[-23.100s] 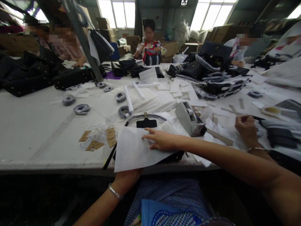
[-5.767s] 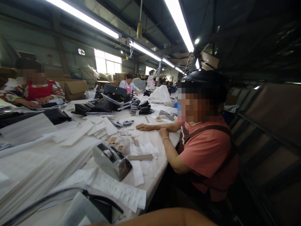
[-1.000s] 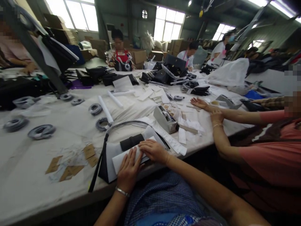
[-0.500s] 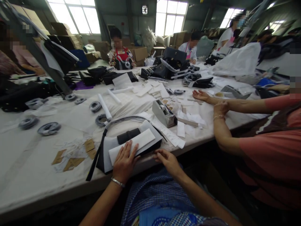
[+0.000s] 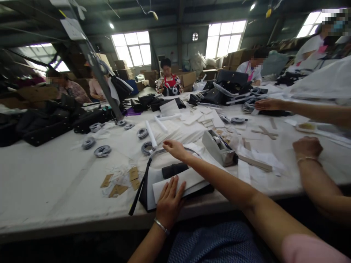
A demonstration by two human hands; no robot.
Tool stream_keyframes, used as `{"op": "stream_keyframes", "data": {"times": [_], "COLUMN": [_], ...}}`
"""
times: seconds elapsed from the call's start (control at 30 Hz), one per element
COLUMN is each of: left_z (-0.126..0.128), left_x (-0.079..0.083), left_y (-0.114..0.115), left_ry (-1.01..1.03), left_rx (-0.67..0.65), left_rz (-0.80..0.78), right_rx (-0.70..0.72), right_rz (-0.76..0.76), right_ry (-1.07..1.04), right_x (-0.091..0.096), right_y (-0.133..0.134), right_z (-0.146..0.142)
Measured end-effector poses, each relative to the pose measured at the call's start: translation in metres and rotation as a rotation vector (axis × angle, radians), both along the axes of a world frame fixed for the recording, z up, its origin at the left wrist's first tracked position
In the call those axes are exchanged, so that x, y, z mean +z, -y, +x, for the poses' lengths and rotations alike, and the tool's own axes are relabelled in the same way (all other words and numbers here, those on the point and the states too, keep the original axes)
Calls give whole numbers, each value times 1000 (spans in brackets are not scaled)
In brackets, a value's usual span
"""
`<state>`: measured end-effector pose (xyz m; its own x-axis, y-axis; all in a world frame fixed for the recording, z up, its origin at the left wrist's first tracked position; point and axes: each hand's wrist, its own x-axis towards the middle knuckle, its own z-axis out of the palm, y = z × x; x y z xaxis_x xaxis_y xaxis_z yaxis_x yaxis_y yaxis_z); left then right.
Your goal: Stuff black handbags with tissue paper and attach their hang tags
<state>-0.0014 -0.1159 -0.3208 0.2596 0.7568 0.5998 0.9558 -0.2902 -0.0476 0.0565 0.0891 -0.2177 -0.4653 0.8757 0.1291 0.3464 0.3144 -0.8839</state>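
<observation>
A black handbag (image 5: 144,200) lies at the table's near edge, a pale sheet over it and its strap looped above. My left hand (image 5: 170,197) rests flat, fingers spread, on a folded white paper strip (image 5: 192,178) on top of the bag. A dark rolled piece (image 5: 174,170) sits just beyond the strip. My right hand (image 5: 174,149) reaches across over the bag, fingers loosely stretched out and nothing visible in them. It is nearest to a wrapped grey coil (image 5: 147,148) and a white roll (image 5: 151,134); whether it touches either is unclear.
A tape dispenser (image 5: 219,149) stands right of the bag. Brown tags (image 5: 118,190) lie at left, with more coils (image 5: 102,151) beyond. White sheets (image 5: 203,116) and black bags (image 5: 216,93) cover the far middle. A co-worker's arms (image 5: 309,171) extend over the table at right.
My right hand has moved from the table edge forward and left, over the bag. My left hand stays on the white strip. The view has turned left; the co-worker's one hand has reached farther out.
</observation>
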Motion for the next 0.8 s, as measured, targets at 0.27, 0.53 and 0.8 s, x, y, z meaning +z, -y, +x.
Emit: {"op": "stream_keyframes", "data": {"times": [0.27,0.53,0.8], "left_z": [1,0,-11], "left_x": [-7,-2,34], "left_y": [-1,-1,0], "left_ry": [-2,40,80], "left_rx": [8,-3,-94], "left_rz": [20,-55,-286], "right_rx": [-24,80,159], "right_rz": [-214,-304,75], "right_ry": [182,2,133], "right_x": [-6,16,15], "right_y": [-55,-42,65], "right_z": [-93,-5,228]}}
